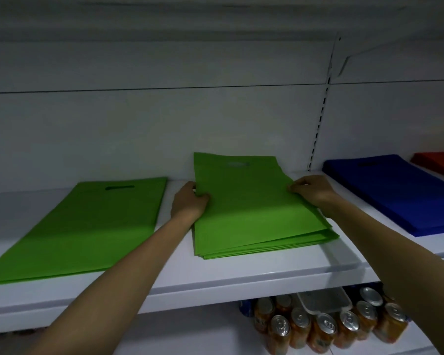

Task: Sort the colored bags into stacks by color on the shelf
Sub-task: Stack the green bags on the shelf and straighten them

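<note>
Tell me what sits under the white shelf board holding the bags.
Orange drink cans with silver tops, a clear plastic container resting on them. The white shelf board hides anything further back.

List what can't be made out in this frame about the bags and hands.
Red bags: head view, cut off by the right frame edge; count unknown.
Left hand: head view, fingers hidden under the middle green stack it grips.
Left green bags: head view, near corner cut by the left edge; layers uncountable.
Cans: head view, partly hidden by the shelf; labels blurred.
</note>
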The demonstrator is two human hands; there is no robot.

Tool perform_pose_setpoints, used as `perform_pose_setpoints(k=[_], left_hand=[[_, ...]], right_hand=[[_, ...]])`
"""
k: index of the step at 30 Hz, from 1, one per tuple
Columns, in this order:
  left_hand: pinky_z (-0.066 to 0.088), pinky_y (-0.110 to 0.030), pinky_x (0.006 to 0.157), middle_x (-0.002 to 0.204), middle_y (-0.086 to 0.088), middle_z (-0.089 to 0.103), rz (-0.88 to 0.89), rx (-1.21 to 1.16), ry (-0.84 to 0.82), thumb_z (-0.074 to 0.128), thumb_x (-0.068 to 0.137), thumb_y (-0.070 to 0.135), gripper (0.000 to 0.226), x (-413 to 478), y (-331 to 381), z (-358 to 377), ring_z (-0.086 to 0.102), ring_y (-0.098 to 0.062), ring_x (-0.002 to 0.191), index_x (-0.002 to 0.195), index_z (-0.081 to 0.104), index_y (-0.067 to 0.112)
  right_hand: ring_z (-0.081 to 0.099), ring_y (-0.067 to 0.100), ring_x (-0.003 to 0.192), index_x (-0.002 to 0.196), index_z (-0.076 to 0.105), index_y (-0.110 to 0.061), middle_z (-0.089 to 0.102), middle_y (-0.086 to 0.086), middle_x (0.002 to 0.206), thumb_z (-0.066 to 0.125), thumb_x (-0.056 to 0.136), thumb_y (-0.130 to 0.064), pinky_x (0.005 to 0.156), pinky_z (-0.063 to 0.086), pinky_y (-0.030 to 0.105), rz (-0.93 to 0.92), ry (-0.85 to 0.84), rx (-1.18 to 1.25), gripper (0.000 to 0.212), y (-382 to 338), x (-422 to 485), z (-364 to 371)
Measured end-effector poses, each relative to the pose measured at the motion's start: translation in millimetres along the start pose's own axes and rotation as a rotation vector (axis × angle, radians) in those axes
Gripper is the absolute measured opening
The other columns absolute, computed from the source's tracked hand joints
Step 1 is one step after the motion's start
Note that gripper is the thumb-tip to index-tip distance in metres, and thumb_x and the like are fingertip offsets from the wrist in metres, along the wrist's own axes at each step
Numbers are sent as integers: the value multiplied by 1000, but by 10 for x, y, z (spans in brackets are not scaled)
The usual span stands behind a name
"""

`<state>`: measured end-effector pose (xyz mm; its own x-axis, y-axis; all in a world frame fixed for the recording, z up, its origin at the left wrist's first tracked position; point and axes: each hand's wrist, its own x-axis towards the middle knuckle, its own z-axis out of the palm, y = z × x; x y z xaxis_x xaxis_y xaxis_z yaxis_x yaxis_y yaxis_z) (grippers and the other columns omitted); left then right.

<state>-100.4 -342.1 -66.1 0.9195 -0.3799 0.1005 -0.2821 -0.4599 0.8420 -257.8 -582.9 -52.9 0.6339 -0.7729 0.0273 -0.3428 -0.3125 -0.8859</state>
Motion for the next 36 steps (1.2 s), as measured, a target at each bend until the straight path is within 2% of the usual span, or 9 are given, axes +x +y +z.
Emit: perform_pose_setpoints(k=[3, 8, 11, 14, 19, 25, 29, 33, 36], left_hand=[[50, -34, 86, 119, -2, 64, 14, 74, 3, 64, 84, 27, 39, -4, -13, 38, 62, -24, 103, 121, 54, 23], [50, -39, 90, 122, 1, 61, 42, 55, 38, 67, 77, 28, 54, -40, -59, 96, 59, -24, 111, 129, 49, 24], [47, -43, 96, 128, -4, 58, 71, 24, 43, 63, 80, 34, 58, -44, -79, 138, 54, -27, 119, 134, 46, 23], [36, -38, 104, 135, -2, 55, 48, 163, 36, 54, 92, 40, 51, -44, -81, 164, 49, -26, 126, 138, 41, 23], [13, -44, 116, 141, -2, 51, 52, 264, -40, 38, 95, 55, 61, -8, -100, 195, 43, -23, 133, 148, 30, 26], [37, -40, 108, 145, 6, 47, 92, 136, -89, 42, 90, 61, 67, 7, -169, 209, 49, -21, 128, 148, 29, 29], [44, -38, 99, 139, 0, 53, 113, 237, -150, 37, 81, 67, 77, 1, -155, 223, 53, -27, 123, 147, 31, 28], [42, -31, 80, 118, -6, 63, 165, 345, -99, 44, 93, 53, 46, -16, -112, 235, 57, -31, 109, 126, 51, 21], [42, -31, 87, 127, -8, 58, 156, 335, -154, 47, 96, 46, 44, -23, -61, 207, 54, -30, 116, 131, 49, 20]], right_hand=[[60, 21, 83, 94, 71, -8, 66, 10, 96, 74, 82, -22, 83, 52, 33, -27, -7, -107, 19, 63, 32, -22], [58, 19, 92, 105, 70, -15, 64, 4, 102, 74, 80, -38, 75, 44, 26, -77, 24, -313, 33, 152, 63, -25], [59, 20, 93, 109, 64, -21, 62, 2, 100, 74, 80, -36, 76, 45, 28, -91, 69, -268, 34, 226, 47, -18], [57, 18, 92, 113, 63, -20, 61, 0, 102, 69, 85, -29, 78, 43, 28, -123, 116, -177, 30, 317, 22, -21], [64, 19, 94, 99, 70, -21, 70, 1, 101, 66, 86, -22, 86, 48, 29, -175, 160, 28, 13, 428, 9, -47], [65, 20, 90, 95, 71, -19, 71, 5, 98, 66, 86, -17, 86, 50, 31, -173, 160, 104, 10, 433, -5, -46], [64, 18, 88, 98, 71, -19, 70, 2, 97, 68, 85, -18, 83, 48, 28, -174, 147, 70, 13, 428, -18, -55], [63, 21, 89, 95, 71, -17, 69, 5, 96, 68, 85, -15, 81, 49, 30, -128, 116, -25, 10, 377, -18, -47], [62, 26, 98, 93, 70, -16, 69, 9, 106, 65, 87, -15, 84, 48, 30, -18, 86, -102, 7, 241, 36, -69]])
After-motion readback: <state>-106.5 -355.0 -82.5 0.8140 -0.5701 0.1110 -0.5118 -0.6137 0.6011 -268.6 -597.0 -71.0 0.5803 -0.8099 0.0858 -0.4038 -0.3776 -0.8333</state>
